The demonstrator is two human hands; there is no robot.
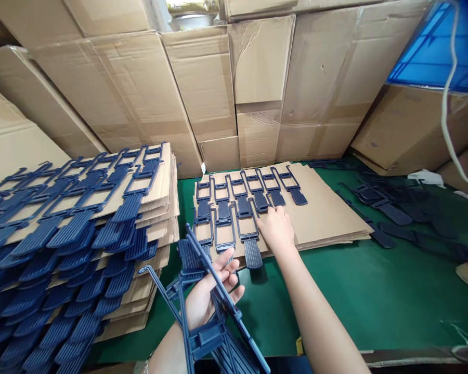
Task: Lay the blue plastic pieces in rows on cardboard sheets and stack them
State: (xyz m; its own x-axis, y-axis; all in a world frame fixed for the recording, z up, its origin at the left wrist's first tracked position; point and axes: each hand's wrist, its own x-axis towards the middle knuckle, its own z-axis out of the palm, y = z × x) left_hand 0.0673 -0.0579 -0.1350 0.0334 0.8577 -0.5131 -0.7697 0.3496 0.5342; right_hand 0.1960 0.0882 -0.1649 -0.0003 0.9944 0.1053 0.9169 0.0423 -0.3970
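Note:
Several navy-blue plastic stands, open frames with ridged tabs, are bunched in my left hand. The bunch tilts over the front of the table, its lower part cut off by the picture's edge. My right hand rests at the cardboard sheet, fingers curled down by the ridged tab of a stand in the far row. Whatever lies under those fingertips is hidden. A nearer stand lies just left of my right hand. The stands on the sheet form two overlapping rows, the nearer tabs overhanging its edge.
To the left rises a tall pile of cardboard sheets layered with similar stands. More dark stands lie loose on the green table at right, under clear plastic. Large cardboard boxes wall off the back. A white cable hangs at right.

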